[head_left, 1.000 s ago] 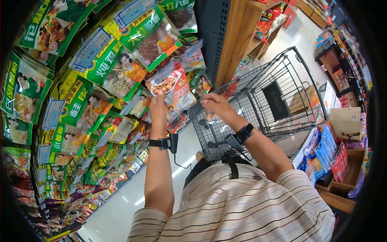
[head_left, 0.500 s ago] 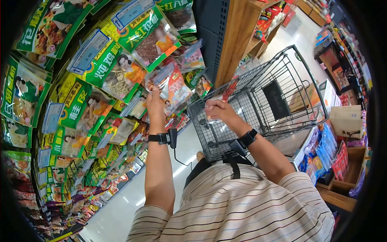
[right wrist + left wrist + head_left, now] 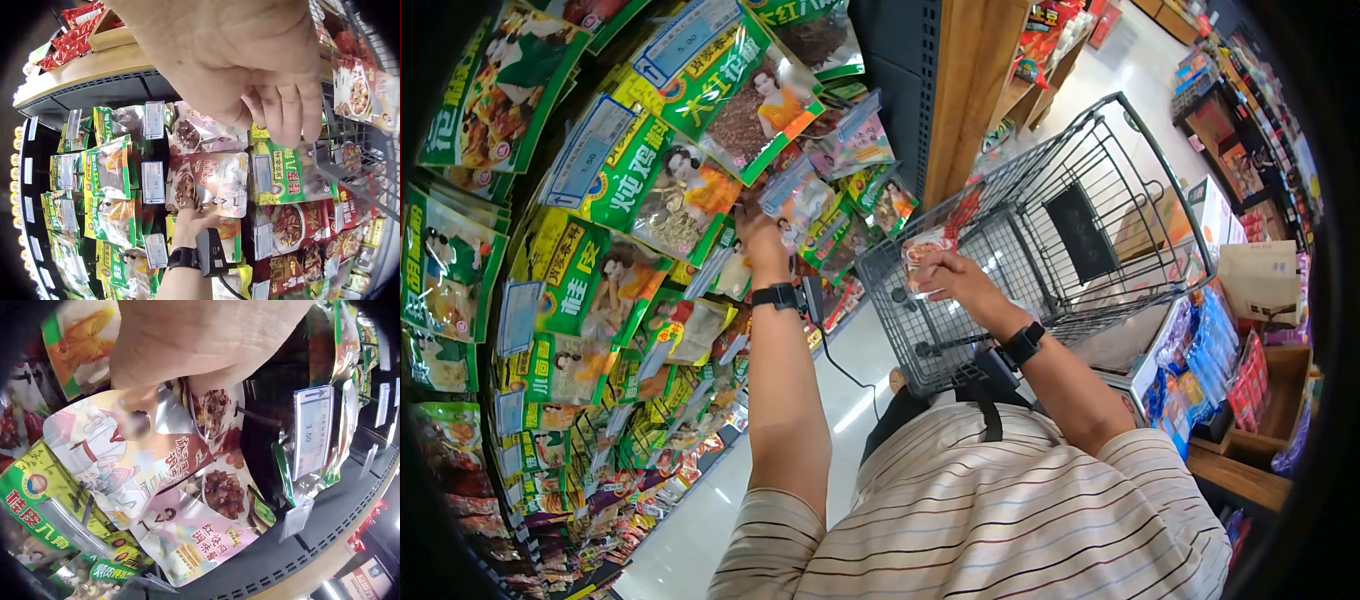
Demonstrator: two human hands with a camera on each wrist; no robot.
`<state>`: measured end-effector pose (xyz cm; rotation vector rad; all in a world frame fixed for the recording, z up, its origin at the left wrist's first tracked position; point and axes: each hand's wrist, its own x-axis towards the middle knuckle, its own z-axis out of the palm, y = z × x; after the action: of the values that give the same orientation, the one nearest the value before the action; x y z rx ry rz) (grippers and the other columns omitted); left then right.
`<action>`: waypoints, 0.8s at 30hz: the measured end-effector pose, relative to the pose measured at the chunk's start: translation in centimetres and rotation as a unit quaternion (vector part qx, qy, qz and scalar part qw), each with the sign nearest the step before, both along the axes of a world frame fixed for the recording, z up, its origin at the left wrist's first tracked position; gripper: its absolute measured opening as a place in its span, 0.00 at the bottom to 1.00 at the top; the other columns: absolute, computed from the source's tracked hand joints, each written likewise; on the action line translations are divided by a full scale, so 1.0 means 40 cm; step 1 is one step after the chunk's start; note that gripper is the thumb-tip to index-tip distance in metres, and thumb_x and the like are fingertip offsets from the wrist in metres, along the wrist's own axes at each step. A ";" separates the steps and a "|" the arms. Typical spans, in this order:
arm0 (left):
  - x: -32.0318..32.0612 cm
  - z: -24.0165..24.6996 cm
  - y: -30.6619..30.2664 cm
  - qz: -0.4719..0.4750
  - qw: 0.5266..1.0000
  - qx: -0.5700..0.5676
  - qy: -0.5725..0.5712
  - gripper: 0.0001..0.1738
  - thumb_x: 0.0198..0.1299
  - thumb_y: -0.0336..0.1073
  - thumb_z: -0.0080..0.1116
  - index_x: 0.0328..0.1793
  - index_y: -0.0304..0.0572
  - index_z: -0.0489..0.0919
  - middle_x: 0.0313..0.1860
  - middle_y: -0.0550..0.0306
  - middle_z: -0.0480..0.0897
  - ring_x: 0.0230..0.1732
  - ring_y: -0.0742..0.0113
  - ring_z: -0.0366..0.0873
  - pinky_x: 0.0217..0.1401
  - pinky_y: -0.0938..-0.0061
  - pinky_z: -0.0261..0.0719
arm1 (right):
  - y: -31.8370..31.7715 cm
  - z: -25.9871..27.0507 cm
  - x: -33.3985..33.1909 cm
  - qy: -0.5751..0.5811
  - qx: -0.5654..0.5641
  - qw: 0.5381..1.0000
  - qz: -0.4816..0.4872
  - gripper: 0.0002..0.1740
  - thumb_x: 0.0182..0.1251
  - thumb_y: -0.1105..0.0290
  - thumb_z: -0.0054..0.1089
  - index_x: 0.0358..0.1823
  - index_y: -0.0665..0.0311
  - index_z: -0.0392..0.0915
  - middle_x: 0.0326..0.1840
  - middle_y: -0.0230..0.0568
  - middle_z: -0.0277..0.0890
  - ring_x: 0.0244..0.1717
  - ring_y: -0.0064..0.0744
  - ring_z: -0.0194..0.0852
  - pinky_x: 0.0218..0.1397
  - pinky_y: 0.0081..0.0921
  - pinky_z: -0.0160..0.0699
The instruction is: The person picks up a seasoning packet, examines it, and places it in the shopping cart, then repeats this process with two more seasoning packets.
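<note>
left hand (image 3: 762, 230) reaching to a hanging white-and-orange packet (image 3: 219, 181) on the rack (image 3: 897, 95), grip hidden | right hand (image 3: 963, 283) bending fingers by the cart (image 3: 1083, 240), clasp unclear | another packet (image 3: 367, 94) showing just beside it

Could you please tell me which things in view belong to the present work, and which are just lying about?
Seemingly in the work:
left hand
pale packet it touches
right hand
patterned packet near it
shopping cart

Just about:
green-edged packets
price labels
cardboard box
</note>
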<state>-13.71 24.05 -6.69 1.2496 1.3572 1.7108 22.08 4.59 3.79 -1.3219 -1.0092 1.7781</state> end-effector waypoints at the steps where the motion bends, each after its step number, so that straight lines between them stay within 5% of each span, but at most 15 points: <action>1: -0.005 0.011 0.008 -0.014 1.000 -0.013 -0.009 0.18 0.74 0.44 0.49 0.56 0.37 0.77 0.50 0.48 0.83 0.41 0.55 0.83 0.39 0.66 0.80 | -0.003 -0.004 0.007 0.001 0.000 1.000 -0.005 0.16 0.74 0.64 0.52 0.57 0.63 0.74 0.50 0.39 0.81 0.50 0.29 0.82 0.50 0.26 0.80; 9: 0.033 0.065 0.013 0.080 0.972 -0.085 0.203 0.22 0.71 0.45 0.52 0.60 0.33 0.76 0.55 0.40 0.80 0.51 0.47 0.79 0.53 0.62 0.75 | 0.000 -0.091 0.108 -0.002 -0.041 0.998 -0.048 0.17 0.75 0.63 0.52 0.59 0.61 0.74 0.53 0.40 0.81 0.52 0.31 0.81 0.53 0.29 0.81; 13: 0.062 0.105 -0.056 0.051 0.832 -0.199 0.515 0.25 0.70 0.45 0.54 0.62 0.31 0.75 0.58 0.36 0.79 0.56 0.44 0.77 0.60 0.60 0.72 | 0.014 -0.148 0.152 -0.018 -0.090 0.994 -0.064 0.18 0.74 0.64 0.54 0.59 0.64 0.73 0.54 0.44 0.81 0.53 0.35 0.82 0.54 0.30 0.81; 15: 0.100 0.124 -0.110 0.063 0.893 -0.223 0.386 0.26 0.69 0.45 0.55 0.63 0.30 0.74 0.59 0.34 0.79 0.59 0.42 0.76 0.63 0.59 0.71 | 0.018 -0.211 0.177 -0.015 -0.118 0.990 -0.080 0.19 0.72 0.63 0.56 0.58 0.65 0.73 0.53 0.43 0.81 0.52 0.36 0.82 0.53 0.31 0.81; 16: 0.165 0.144 -0.158 0.140 0.948 -0.200 0.203 0.24 0.68 0.41 0.56 0.62 0.29 0.74 0.57 0.32 0.79 0.57 0.39 0.77 0.60 0.59 0.72 | 0.022 -0.237 0.188 -0.021 -0.130 0.988 -0.079 0.19 0.72 0.63 0.56 0.58 0.65 0.74 0.53 0.43 0.81 0.52 0.36 0.82 0.53 0.31 0.81; 17: 0.125 0.109 -0.170 0.046 0.935 -0.232 0.263 0.28 0.70 0.41 0.57 0.67 0.27 0.70 0.58 0.30 0.79 0.61 0.42 0.77 0.61 0.62 0.72 | 0.027 -0.265 0.198 -0.027 -0.141 0.986 -0.079 0.19 0.72 0.62 0.57 0.58 0.65 0.74 0.53 0.43 0.81 0.51 0.36 0.82 0.53 0.32 0.82; 21: 0.251 0.110 -0.333 0.002 0.985 -0.136 0.110 0.34 0.74 0.42 0.53 0.74 0.20 0.61 0.71 0.34 0.71 0.71 0.53 0.71 0.73 0.65 0.66 | 0.067 -0.379 0.242 -0.055 -0.168 0.982 -0.073 0.18 0.71 0.64 0.58 0.57 0.64 0.73 0.49 0.41 0.79 0.46 0.35 0.82 0.44 0.33 0.83; 24: 0.329 0.182 -0.462 -0.036 0.948 -0.272 0.159 0.30 0.76 0.41 0.51 0.75 0.25 0.62 0.72 0.39 0.70 0.72 0.55 0.70 0.76 0.65 0.64 | 0.118 -0.460 0.269 -0.079 -0.171 0.979 -0.081 0.21 0.70 0.66 0.57 0.61 0.67 0.70 0.50 0.45 0.79 0.44 0.38 0.83 0.39 0.34 0.84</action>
<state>-0.56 5.57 0.59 1.2507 1.7895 0.9990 32.84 9.29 -14.61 -1.7282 -0.6697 1.7959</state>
